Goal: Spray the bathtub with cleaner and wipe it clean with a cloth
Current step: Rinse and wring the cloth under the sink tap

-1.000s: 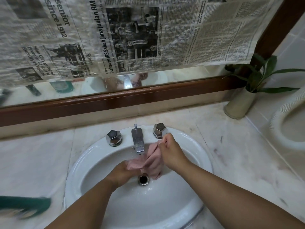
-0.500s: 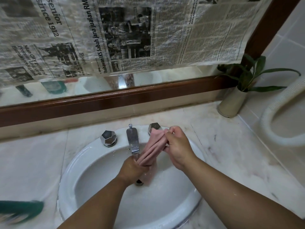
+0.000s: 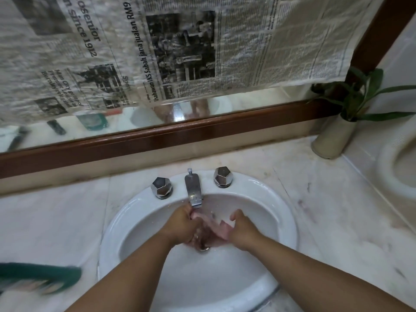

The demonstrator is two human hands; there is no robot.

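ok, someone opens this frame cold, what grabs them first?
Both hands meet low in the white basin: the left hand and right hand grip a pink cloth just under the chrome spout. Above, newspaper sheets cover most of the wood-framed mirror. A potted plant stands at the counter's back right corner.

Pink cloth (image 3: 221, 231), wet and crumpled, bunched between the left hand (image 3: 182, 228) and the right hand (image 3: 244, 233), over the basin drain (image 3: 204, 249), just below centre frame.
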